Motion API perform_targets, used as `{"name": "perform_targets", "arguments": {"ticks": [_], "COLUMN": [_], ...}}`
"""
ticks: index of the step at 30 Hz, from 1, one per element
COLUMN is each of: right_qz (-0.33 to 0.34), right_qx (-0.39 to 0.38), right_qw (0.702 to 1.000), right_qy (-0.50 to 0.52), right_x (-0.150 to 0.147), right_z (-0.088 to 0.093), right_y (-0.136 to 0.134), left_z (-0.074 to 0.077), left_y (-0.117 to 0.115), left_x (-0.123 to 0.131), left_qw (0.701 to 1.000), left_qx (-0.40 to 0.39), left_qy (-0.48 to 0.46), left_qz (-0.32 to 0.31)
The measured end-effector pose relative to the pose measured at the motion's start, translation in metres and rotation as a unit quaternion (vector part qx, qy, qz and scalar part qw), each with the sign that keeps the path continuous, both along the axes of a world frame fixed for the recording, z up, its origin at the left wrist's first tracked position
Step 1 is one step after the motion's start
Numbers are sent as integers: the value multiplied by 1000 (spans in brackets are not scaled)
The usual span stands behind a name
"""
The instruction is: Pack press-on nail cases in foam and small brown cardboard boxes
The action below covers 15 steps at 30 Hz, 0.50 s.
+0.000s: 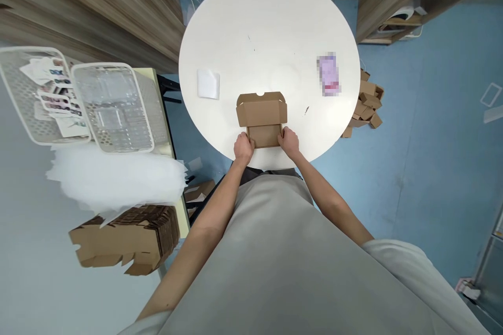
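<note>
A brown cardboard box (264,114) lies at the near edge of the round white table, its lid raised and tilted away from me. The lid has side flaps and a small notch in its far edge. My left hand (243,147) is closed on the left wall of the box's tray part. On the opposite wall, my right hand (289,142) grips with its fingers curled over the side. Inside, the part of the box floor that shows is bare cardboard. Beyond the box to the left lies a white square sheet or pouch (208,84); a blurred purple item (329,74) lies to the right.
Left of the table, a side stand holds a white basket of clear plastic cases (113,110), another basket with printed cards (58,99), a heap of white sheets (118,172) and stacked flat cardboard blanks (129,238). Folded boxes (367,102) are piled beyond the table's right edge.
</note>
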State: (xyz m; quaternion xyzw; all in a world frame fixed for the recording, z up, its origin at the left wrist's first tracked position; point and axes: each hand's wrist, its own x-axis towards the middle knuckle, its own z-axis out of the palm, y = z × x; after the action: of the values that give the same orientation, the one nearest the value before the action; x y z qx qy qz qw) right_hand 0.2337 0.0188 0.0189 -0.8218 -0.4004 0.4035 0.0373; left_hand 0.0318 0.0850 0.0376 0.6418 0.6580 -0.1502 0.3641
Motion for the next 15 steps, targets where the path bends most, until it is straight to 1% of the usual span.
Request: {"name": "perform_targets", "arguments": {"ticks": [2, 4, 6, 7, 9, 11, 13, 15], "right_qz": [-24, -54, -83, -97, -124, -151, -181, -216], "right_qx": [-17, -28, -31, -32, -26, -13, -1, 7], "right_qw": [1000, 998, 996, 995, 992, 988, 983, 976], "right_qy": [0, 3, 2, -1, -11, -20, -28, -37], "right_x": [-3, -6, -9, -10, -12, -15, -20, -27], "right_z": [5, 12, 21, 26, 36, 47, 57, 67], "right_y": [-1, -3, -6, -8, -14, -21, -28, -35], "left_z": [5, 11, 17, 20, 21, 18, 12, 4], "left_y": [1, 7, 22, 33, 64, 103, 144, 179], "left_x": [-6, -16, -30, -39, -56, -70, -77, -77], "left_qw": [1000, 998, 993, 991, 986, 981, 976, 975], "left_qx": [-7, 3, 32, 51, 92, 127, 147, 145], "left_qy": [-19, -58, -94, -103, -98, -83, -71, -66], "left_qz": [5, 24, 56, 73, 103, 123, 143, 158]}}
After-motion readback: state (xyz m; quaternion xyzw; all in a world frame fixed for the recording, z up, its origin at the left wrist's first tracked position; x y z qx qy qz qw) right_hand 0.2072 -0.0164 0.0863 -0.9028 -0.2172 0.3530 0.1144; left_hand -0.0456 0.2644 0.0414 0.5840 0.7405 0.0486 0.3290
